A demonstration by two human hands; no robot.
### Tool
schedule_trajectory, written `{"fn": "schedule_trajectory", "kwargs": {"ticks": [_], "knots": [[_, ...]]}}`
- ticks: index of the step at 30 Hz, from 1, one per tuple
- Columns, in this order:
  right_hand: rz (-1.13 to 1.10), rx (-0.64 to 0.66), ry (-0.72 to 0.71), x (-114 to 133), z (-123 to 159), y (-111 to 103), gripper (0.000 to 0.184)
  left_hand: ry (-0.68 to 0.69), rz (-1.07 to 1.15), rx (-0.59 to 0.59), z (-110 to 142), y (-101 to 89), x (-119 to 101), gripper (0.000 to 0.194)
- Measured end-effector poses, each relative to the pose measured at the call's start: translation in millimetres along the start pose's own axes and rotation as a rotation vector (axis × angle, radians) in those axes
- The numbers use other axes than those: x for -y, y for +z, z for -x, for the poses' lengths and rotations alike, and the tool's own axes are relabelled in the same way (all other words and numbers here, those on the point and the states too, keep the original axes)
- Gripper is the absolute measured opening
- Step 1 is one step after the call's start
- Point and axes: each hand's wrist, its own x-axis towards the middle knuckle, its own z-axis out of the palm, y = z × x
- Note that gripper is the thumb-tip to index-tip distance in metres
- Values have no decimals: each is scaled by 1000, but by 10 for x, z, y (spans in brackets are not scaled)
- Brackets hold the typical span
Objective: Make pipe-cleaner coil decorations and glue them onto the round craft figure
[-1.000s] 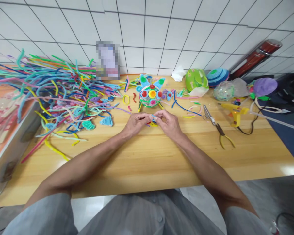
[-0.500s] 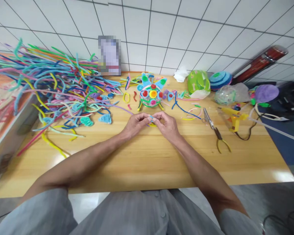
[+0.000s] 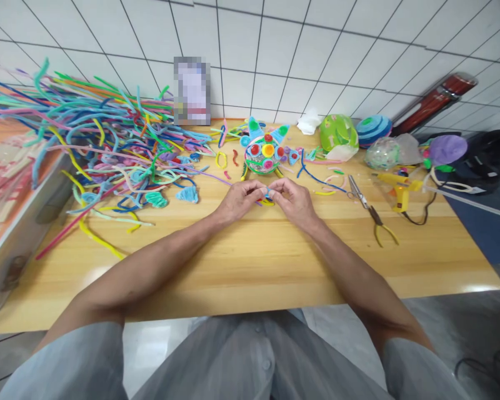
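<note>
My left hand and my right hand meet at their fingertips over the table, both closed in a pinch. Between them is a small blue pipe cleaner piece, mostly covered by the fingers. A yellow pipe cleaner bit shows just below the fingertips. Right behind my hands stands a decorated ball figure with blue-green ears, coloured round discs and yellow legs. Left of my hands lie a light blue fuzzy triangle and a teal fuzzy piece.
A large heap of pipe cleaners covers the table's left, beside a grey-edged box. To the right lie scissors, yellow-handled pliers and a yellow glue gun with its cord. A green ball stands near the tiled wall.
The view has shifted slightly, so the table's things sit a little farther right in the picture. My hands stay pinched together on the blue piece, with small finger movement.
</note>
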Motion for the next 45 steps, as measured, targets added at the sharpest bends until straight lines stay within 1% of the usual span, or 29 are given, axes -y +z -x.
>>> {"fn": "schedule_trajectory", "kwargs": {"ticks": [3,5,8,13,16,21,25,27,30,32,33,36,38,39,41,42,43,45], "knots": [[53,-18,-24,15,-3,12,13,-11,71,-38,-15,32,35,41],[84,-22,-42,19,-2,18,14,-22,119,-39,-28,35,63,42],[106,-16,-45,18,8,24,14,-24,129,-27,-45,18,93,40],[76,-18,-22,4,29,39,18,-20,132,-22,-51,1,127,34],[83,-19,-37,-6,35,47,16,-23,142,-23,-44,12,136,32],[86,-13,-38,-23,33,56,13,-45,170,-35,-26,28,125,34],[25,-5,6,-55,34,72,16,-72,175,-44,-33,30,118,37],[10,-31,44,-65,25,78,20,-80,177,-50,-44,32,118,39],[-3,-143,100,-48,-30,57,26,-78,152,-63,-58,40,122,39],[-17,-205,126,-11,-99,2,27,-67,105,-83,-62,48,135,36],[-15,-210,136,14,-138,-40,28,-62,80,-90,-63,54,145,34],[48,-148,154,91,-221,-238,25,-50,70,-107,-65,69,175,32],[105,-130,151,109,-201,-445,20,-63,89,-126,-65,77,181,31],[135,-143,154,95,-159,-577,19,-72,96,-137,-65,79,179,30],[212,-214,189,12,-2,-898,20,-88,101,-161,-65,84,167,27],[261,-275,231,-56,108,-1084,20,-93,100,-172,-65,87,158,25],[329,-341,281,-139,233,-1279,22,-98,99,-183,-65,90,149,24],[464,-517,406,-344,501,-1676,24,-107,106,-197,-63,100,130,23]]}}
